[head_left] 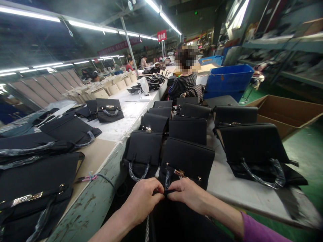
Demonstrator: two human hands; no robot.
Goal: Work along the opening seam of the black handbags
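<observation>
A black handbag (188,161) with gold metal fittings and a handle wrapped in clear plastic lies right in front of me. My left hand (145,196) and my right hand (188,195) are close together at its near edge, both closed. Thumbs and fingertips pinch black material beside the wrapped handle; the exact part between them is dark and partly hidden. Just left of it another black handbag (145,148) lies with its plastic-wrapped handle toward me. A further handbag (252,144) rests to the right on the pale tabletop (242,191).
More black handbags (186,129) are lined up behind. On the left, a worn green-edged table (88,201) bears a large black bag (37,178) and a small pink-handled tool (87,178). A cardboard box (285,114) and blue bin (227,82) stand right; a seated person (185,82) is ahead.
</observation>
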